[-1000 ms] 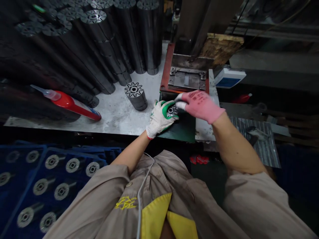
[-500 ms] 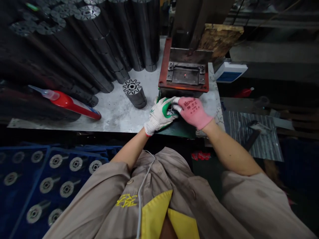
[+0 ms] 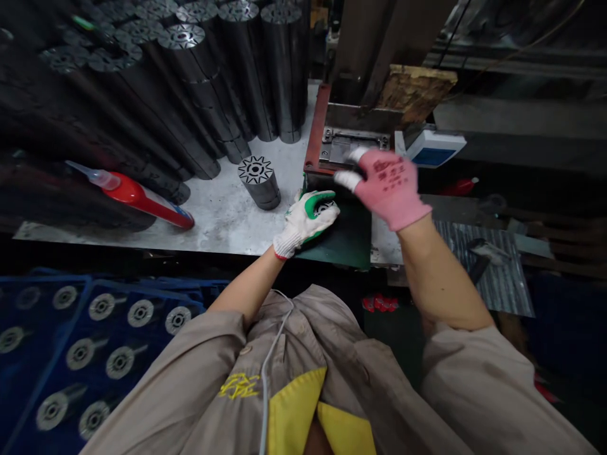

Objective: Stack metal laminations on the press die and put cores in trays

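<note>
My left hand (image 3: 306,221), in a white and green glove, is wrapped round a dark toothed metal core (image 3: 326,207) on a green pad (image 3: 348,243) at the bench's front edge. My right hand (image 3: 384,183), in a pink glove, is raised above the pad, its fingers curled over the front of a red-framed press fixture (image 3: 348,148). I cannot make out anything in the right hand. A short stack of toothed laminations (image 3: 258,182) stands on the metal bench (image 3: 222,218) left of my hands.
Tall dark lamination stacks (image 3: 213,82) fill the bench's back left. A red glue bottle (image 3: 137,197) lies at the left. Blue trays (image 3: 95,354) with several shafted rotors sit below the bench. A white and blue box (image 3: 434,148) rests right of the fixture.
My right hand has left the core in my left hand and risen up and back to the fixture's front. The left hand has stayed on the core.
</note>
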Demonstrator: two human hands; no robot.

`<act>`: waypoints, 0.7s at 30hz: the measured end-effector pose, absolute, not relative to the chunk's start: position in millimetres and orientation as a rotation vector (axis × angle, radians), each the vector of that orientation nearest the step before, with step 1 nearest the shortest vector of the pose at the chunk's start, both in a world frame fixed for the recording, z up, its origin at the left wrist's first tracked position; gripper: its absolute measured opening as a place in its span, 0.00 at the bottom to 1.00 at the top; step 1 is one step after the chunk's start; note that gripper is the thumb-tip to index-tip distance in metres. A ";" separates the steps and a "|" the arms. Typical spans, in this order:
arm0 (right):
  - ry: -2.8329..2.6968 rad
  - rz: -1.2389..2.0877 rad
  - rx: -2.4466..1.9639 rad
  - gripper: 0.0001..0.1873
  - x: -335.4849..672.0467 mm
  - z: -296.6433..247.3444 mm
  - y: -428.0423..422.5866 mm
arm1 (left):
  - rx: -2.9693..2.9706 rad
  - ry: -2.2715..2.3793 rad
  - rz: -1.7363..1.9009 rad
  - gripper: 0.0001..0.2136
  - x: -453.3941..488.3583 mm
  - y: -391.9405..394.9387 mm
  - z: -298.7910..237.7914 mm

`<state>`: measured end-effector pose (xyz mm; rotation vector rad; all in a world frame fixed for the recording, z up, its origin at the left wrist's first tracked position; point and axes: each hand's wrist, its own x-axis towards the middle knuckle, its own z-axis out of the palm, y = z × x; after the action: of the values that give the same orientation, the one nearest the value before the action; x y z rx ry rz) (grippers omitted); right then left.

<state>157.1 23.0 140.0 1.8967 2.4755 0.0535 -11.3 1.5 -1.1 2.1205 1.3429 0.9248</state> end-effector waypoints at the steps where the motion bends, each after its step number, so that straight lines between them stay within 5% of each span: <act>1: 2.510 0.180 1.985 0.32 163.9 136.4 33.2 | 2.100 1.351 0.942 0.21 -9.7 1.1 -0.6; 6: 2.607 0.364 1.985 0.36 172.8 124.7 56.0 | 2.085 1.400 0.931 0.23 -4.7 -0.1 -2.9; 15: 2.454 -0.279 1.707 0.20 160.2 98.3 -7.2 | 2.255 1.393 0.855 0.35 -6.4 -2.0 -5.5; 21: 2.515 -0.110 1.480 0.19 160.8 128.9 7.2 | 2.221 1.427 0.889 0.37 -7.5 -0.5 -12.2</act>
<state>160.8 7.2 128.9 1.4801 2.5148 -0.1097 -7.5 -0.5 -12.2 2.2212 1.4272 0.8886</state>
